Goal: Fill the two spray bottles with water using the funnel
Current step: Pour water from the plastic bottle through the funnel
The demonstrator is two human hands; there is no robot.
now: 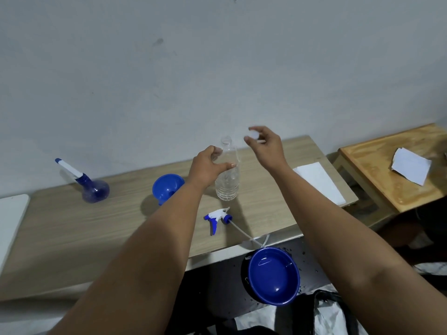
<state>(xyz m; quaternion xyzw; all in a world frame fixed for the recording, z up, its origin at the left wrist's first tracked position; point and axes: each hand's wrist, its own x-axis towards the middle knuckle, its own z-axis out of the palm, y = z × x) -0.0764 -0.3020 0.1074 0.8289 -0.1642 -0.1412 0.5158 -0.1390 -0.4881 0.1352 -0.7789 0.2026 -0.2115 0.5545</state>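
Head view: the wooden worktop (72, 228) carries, in descending size, a clear bottle (227, 182) standing upright and uncapped near the far edge, a blue spray bottle (93, 189) at far left with its sprayer fitted, a blue funnel (167, 187) lying just left of the clear bottle, and a detached trigger sprayer (216, 217) lying in front of it. A blue bowl (273, 275) holding water sits below the worktop's near edge. My left hand (208, 166) curls its grip around the clear bottle's shoulder, while my right hand (264, 146) pinches a small white cap (253, 134) beside the bottle's mouth.
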